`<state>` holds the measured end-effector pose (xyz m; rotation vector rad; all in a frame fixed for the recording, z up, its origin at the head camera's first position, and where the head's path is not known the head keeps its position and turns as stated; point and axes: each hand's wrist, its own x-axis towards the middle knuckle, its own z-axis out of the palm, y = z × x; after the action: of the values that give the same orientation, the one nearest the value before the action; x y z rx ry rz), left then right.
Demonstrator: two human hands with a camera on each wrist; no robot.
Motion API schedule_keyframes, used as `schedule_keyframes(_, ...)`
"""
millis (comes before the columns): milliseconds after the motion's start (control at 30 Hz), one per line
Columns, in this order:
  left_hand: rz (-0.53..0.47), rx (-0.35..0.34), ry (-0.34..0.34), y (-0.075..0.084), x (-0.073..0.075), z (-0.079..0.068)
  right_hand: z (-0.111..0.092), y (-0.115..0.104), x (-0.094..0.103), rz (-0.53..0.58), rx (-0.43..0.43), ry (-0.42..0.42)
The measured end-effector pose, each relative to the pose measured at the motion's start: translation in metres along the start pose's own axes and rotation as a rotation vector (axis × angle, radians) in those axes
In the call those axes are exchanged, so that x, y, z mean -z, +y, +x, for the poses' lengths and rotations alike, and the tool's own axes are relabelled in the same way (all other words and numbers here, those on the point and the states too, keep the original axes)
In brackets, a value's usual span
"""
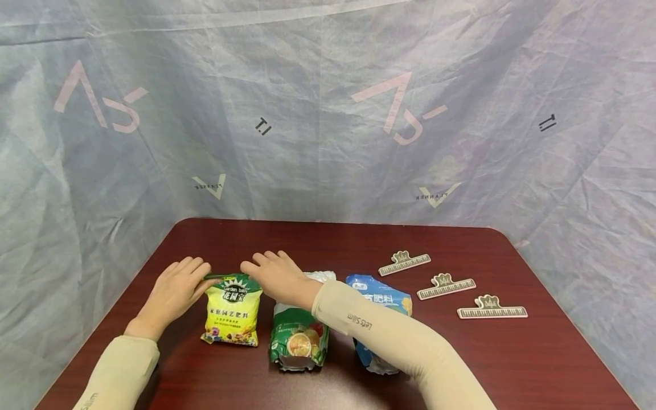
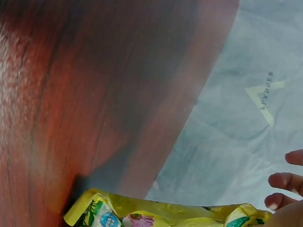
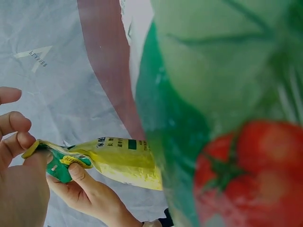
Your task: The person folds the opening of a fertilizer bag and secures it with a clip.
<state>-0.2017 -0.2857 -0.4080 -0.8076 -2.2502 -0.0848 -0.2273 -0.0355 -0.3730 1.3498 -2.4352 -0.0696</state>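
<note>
A yellow and green fertilizer bag [image 1: 233, 313] stands upright at the left of the table. At its top left corner my left hand [image 1: 176, 287] pinches the edge, thumb against the bag. The top right corner is between the thumb and fingers of my right hand [image 1: 277, 277]. From the side, the right wrist view shows the yellow bag's [image 3: 125, 158] green top edge held by both hands. A green and white bag [image 1: 299, 336] with fruit printed on it stands under my right wrist. My right forearm partly covers a blue bag [image 1: 381, 293].
Three clips with piano-key edges lie at the right: a far clip [image 1: 404, 263], a middle clip [image 1: 446, 286] and a near clip [image 1: 492, 307]. The dark red table [image 1: 318, 239] ends at a grey printed cloth [image 1: 318, 142] behind and at the sides.
</note>
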Motion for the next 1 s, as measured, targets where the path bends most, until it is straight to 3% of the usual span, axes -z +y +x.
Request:
schedule_keyframes(200,-0.001,0.015,-0.016,0.0015,0.0028,0.0021,-0.0021,0.0017,0.0031,-0.014,0.003,0.037)
schedule_keyframes(867,-0.002,-0.029,0.138,0.0023,0.0041,0.0098,-0.0034,0.0049,0.0089,-0.047,0.050,0.136)
schedule_keyframes(1000,-0.004,-0.020,0.127,0.0016,0.0050,0.0095,-0.0032,0.0045,0.0105,-0.057,0.056,0.152)
